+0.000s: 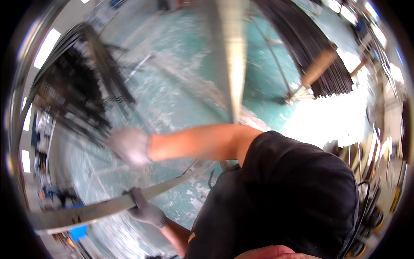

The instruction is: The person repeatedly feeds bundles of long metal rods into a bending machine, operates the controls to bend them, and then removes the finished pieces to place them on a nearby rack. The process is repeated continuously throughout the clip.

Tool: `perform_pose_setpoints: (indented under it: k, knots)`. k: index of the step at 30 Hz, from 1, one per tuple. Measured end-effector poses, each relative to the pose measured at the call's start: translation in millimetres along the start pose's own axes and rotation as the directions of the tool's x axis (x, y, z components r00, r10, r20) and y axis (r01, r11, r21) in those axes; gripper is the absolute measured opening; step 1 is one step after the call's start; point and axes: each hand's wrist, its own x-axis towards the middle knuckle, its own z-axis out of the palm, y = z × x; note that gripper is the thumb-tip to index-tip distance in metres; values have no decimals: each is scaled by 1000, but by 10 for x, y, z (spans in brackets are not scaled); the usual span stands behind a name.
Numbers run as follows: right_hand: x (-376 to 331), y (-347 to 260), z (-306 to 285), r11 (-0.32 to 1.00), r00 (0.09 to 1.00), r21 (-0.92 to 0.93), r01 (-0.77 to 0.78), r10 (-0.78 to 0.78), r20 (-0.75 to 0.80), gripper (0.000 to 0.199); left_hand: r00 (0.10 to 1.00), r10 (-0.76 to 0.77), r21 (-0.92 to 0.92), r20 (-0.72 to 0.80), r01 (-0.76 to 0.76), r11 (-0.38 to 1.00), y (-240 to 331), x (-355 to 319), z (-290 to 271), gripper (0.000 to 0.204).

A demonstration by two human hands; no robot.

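Note:
My left hand (pixel 147 210), in a grey glove with dark fingers, is wrapped round a long flat metal strip (pixel 99 212). The strip runs from the far left edge past that hand toward my body. My right arm reaches across to the left, and its gloved right hand (pixel 129 146) is smeared by motion. Its fingers cannot be made out. Closest to this hand are many thin dark strips (pixel 71 90) hanging in a bundle on the left; whether the hand touches them cannot be told.
Another thick row of dark strips (pixel 308 47) hangs at the upper right, with a brown piece (pixel 320 67) against it. A pale upright beam (pixel 235 56) stands ahead. The worn green floor (pixel 185 86) spreads between. Tools and parts (pixel 371 216) line the right side.

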Motion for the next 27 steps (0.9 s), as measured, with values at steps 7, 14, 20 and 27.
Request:
perform_pose_setpoints:
  k: [7, 14, 20, 27]
  knots:
    - [-3677, 1219, -1231, 920, 802, -39, -389, 359, 478, 24, 924, -370, 431, 93, 298, 852, -1717, -340, 332, 20]
    - [-6153, 2159, -3020, 256, 306, -198, -946, 908, -286, 33, 241, -577, 410, 780, 501, 762, -1131, -2658, 2195, 16]
    - [-7522, 2676, -4342, 16, -58, 104, -994, 743, -667, 52, -161, -322, 357, 933, 288, 889, -47, -4348, 3917, 17]
    - [-8326, 3249, -5620, -352, -391, 214, -911, 573, -721, 69, -380, 66, -142, 923, -177, 974, 1104, -5478, 5513, 26]
